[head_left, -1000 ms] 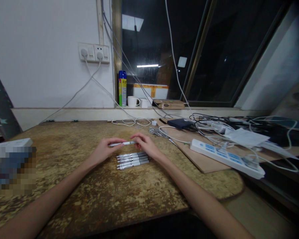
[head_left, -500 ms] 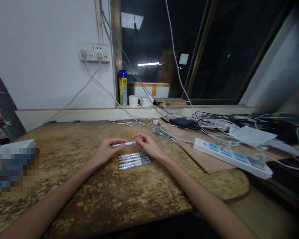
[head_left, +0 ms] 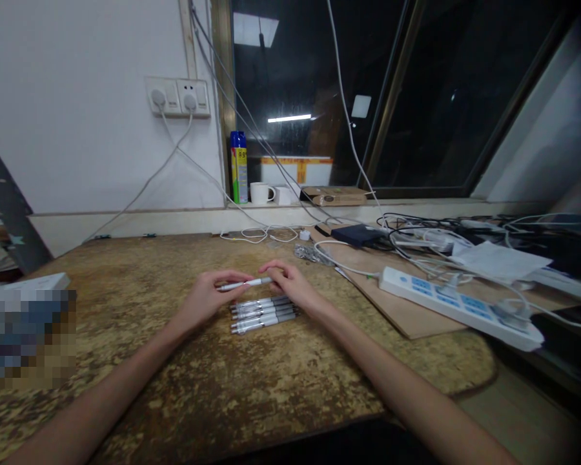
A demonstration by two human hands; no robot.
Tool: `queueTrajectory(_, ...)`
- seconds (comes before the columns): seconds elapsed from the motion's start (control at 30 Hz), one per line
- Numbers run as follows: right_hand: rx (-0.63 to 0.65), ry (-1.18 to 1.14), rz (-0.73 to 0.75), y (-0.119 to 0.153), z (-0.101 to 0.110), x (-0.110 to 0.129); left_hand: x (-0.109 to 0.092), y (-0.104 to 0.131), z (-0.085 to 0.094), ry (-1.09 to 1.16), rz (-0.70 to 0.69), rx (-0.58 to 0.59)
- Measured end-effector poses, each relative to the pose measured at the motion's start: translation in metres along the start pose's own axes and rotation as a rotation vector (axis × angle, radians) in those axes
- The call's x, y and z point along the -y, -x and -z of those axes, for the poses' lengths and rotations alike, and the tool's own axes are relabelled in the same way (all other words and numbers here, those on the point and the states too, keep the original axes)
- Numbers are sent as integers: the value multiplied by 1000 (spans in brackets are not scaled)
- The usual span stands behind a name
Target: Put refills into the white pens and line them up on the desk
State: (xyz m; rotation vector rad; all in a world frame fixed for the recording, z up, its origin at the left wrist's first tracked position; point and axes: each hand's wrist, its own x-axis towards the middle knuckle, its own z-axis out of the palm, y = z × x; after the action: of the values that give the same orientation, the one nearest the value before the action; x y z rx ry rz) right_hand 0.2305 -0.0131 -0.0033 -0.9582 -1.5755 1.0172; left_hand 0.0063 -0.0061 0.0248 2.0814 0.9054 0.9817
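A white and grey pen (head_left: pixel 256 281) lies sideways between my hands, just above the worn wooden table (head_left: pixel 252 381). My left hand (head_left: pixel 209 294) pinches its left part between thumb and fingers. At the pen's right end, my right hand (head_left: pixel 290 283) has its fingers closed on the grey section, and its tip is hidden there. Just below, on the table, several similar pens (head_left: pixel 261 314) lie side by side in a neat row, their grey ends to the right. My right wrist partly hides the ends of the upper ones.
On the right, a white power strip (head_left: pixel 458 310) rests on a brown board (head_left: pixel 397 313) among tangled cables and a dark box (head_left: pixel 358 236). A clear plastic bag (head_left: pixel 314 254) lies behind my right hand. A spray can (head_left: pixel 239 169) and white mug (head_left: pixel 260 193) stand on the windowsill.
The view has shifted slightly. Both hands keep hold of the same pen, and more of its grey section shows beside my right fingers. The row of pens looks unchanged.
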Motion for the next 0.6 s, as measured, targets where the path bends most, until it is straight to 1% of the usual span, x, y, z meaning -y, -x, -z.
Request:
queueTrajectory(0.13, 43, -45, 55, 2, -4, 2, 5, -1, -3, 191, 107, -99)
queueTrajectory(0.2, 49, -42, 73, 4, -8, 5, 7, -3, -3, 263, 117, -158)
queueTrajectory(0.27, 58, -11, 91, 7, -12, 8, 8, -4, -2, 325, 104, -188)
queueTrajectory(0.37, 47, 85, 157, 10, -17, 13, 6, -5, -1, 348, 74, -146)
queueTrajectory(0.43, -6, 120, 214, 9, -17, 16, 3, -4, -2, 308, 43, -100)
queueTrajectory(0.5, -66, 79, 243, 5, -18, 19, 0, -3, -3, 248, 3, -63)
queueTrajectory(0.6, -97, -45, 246, -5, -25, 28, -3, -3, -5, 186, -45, -32)
